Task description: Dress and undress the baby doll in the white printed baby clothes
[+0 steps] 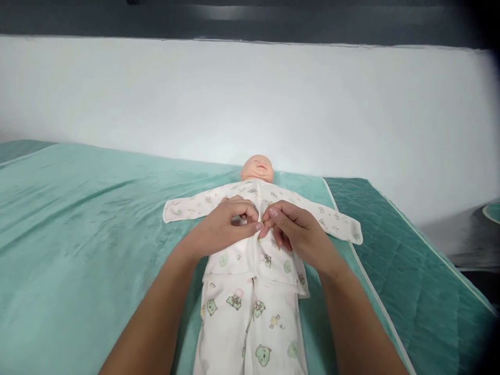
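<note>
A baby doll (257, 167) lies on its back, dressed in a white printed baby shirt (234, 260) with both sleeves stretched out sideways. White pants (230, 323) with the same green animal print cover its legs. At the shirt's front opening, my left hand (232, 221) pinches the fabric edge between thumb and fingers. My right hand (292, 226) meets it from the other side, thumb and index finger pressed together on the shirt front. Any fastener between the fingertips is too small or hidden to make out.
Under the doll spreads a light green blanket (97, 250) with a pale edge. Darker quilted green bedding (414, 260) shows at the right. A white wall (195, 99) rises behind the doll's head, with a dark band (250, 21) above it.
</note>
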The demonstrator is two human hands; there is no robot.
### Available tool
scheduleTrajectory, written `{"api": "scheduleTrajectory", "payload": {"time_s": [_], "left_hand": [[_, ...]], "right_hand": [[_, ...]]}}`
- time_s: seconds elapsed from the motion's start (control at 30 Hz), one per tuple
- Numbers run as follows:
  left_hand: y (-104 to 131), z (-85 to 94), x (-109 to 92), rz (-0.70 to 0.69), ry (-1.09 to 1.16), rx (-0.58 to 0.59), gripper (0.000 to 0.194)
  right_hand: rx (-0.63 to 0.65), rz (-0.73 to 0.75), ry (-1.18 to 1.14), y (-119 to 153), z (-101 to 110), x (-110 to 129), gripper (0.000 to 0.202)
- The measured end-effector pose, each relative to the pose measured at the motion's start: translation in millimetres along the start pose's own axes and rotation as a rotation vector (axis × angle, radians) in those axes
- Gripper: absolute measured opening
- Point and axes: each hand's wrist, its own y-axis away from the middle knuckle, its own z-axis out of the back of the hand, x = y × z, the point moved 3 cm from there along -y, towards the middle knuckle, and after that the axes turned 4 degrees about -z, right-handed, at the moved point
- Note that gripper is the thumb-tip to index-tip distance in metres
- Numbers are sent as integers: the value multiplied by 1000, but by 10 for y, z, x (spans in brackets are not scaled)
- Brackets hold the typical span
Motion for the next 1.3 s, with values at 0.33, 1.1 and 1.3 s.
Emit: {"api": "scheduleTrajectory", "payload": {"time_s": [0.33,1.1,1.3], "left_hand": [[18,36,66,-26,121,53,20],[28,-5,171,34,274,-93,11],[48,14,228,-61,280,-435,10]], "right_hand": [[19,-41,7,9,-8,-24,18],[23,-36,9,-7,0,-61,8],[-167,102,-264,-23,64,-86,5]]}}
